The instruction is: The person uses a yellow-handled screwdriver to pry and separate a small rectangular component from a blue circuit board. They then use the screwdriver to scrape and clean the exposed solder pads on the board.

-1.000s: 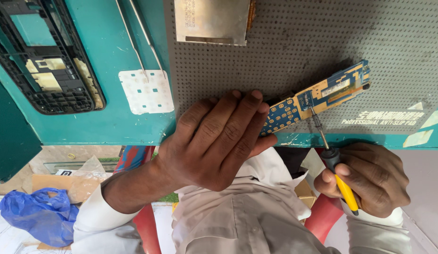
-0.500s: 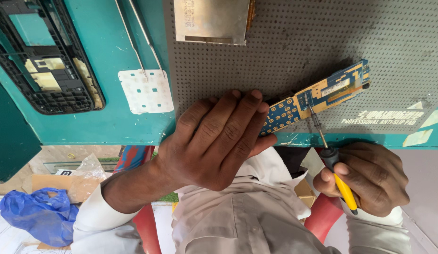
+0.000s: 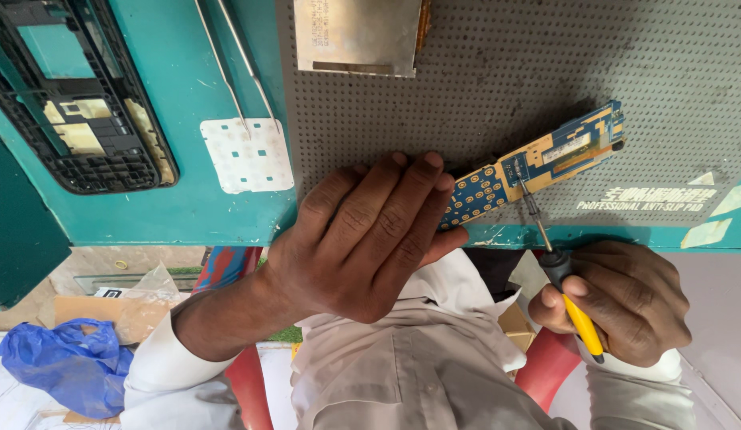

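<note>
A long blue circuit board (image 3: 545,159) with gold contacts lies slanted on a grey perforated mat (image 3: 506,72). My left hand (image 3: 362,239) lies flat over the board's lower left end, fingers spread on the mat and thumb under the board's edge. My right hand (image 3: 625,302) sits below the table edge and grips a screwdriver (image 3: 557,263) with a yellow and black handle. Its thin shaft points up, and the tip rests on the board near the middle.
On the teal table (image 3: 163,207) lie a black phone frame (image 3: 76,103) at the far left, a white keypad sheet (image 3: 247,155), thin metal tweezers (image 3: 235,64) and a silver display panel (image 3: 358,36). A blue plastic bag (image 3: 64,366) and cardboard lie on the floor.
</note>
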